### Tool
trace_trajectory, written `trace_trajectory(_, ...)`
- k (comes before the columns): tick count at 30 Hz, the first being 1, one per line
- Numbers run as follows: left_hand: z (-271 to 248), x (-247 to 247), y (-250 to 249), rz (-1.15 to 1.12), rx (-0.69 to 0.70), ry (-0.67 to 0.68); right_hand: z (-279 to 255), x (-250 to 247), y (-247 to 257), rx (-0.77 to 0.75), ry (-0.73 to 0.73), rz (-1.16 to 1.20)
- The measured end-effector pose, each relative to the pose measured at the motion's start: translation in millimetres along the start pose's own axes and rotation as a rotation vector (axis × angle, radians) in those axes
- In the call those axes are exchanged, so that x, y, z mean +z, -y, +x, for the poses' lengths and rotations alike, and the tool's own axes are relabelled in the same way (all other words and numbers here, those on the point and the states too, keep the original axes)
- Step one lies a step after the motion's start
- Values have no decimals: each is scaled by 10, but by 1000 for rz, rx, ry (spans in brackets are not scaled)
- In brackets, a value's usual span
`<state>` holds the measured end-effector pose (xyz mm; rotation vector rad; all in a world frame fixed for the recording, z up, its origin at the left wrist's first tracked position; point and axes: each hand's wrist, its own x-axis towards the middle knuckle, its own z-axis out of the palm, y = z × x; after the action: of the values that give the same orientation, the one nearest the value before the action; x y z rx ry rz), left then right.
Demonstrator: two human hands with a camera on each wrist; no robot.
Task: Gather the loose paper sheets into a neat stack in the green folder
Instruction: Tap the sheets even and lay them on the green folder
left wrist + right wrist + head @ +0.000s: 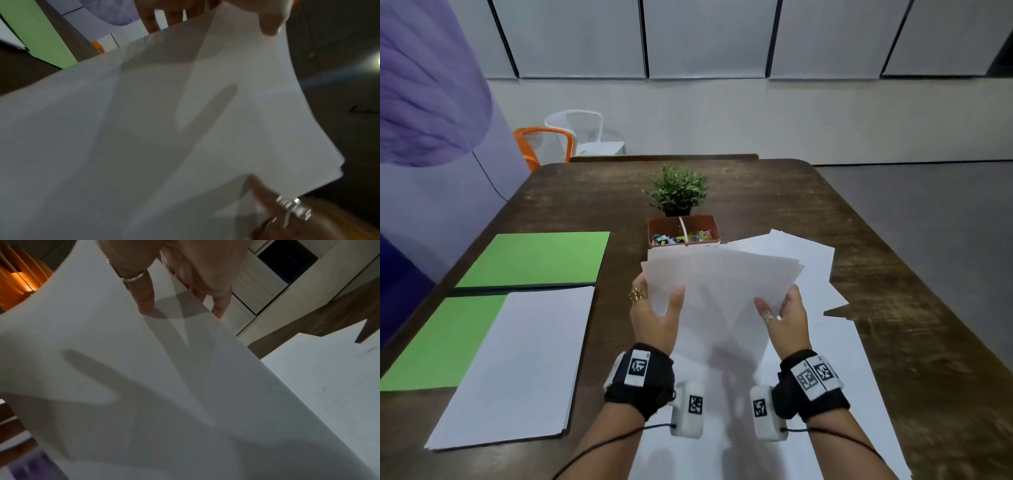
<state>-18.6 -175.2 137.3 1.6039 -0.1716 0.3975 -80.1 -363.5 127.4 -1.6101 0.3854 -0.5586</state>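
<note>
As we hold them: fanned loose sheets (717,284), raised above the tabletop (876,274)
Left hand (654,317): our fingers grip the fan's left edge
Right hand (787,315): our fingers grip its right edge
Green folder (493,274): open at left, 1 neat stack (524,363) on its near half

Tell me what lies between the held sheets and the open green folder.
Bare table separates the held sheets from the green folder, in the head view.
</note>
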Motion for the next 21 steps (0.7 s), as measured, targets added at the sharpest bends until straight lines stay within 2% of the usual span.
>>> trace_trajectory(3,149,2,-250,-100,28,-81,31,-6,50,-7,-5,-15)
trace_trajectory(7,377,88,-472,-202,-161,-164,43,-13,52,17,28,30)
trace_trajectory(10,458,144,-527,-185,-225,-180,55,-17,37,22,36,32)
trace_trajectory(12,473,163,-541,-243,-255,-149,65,-15,20,31,43,19)
trace_trajectory(18,500,148,-553,-177,-142,-22,102,26,178,24,2,79)
trace_trajectory(21,563,26,-502,-272,-103,161,161,5,287,-11,-1,99)
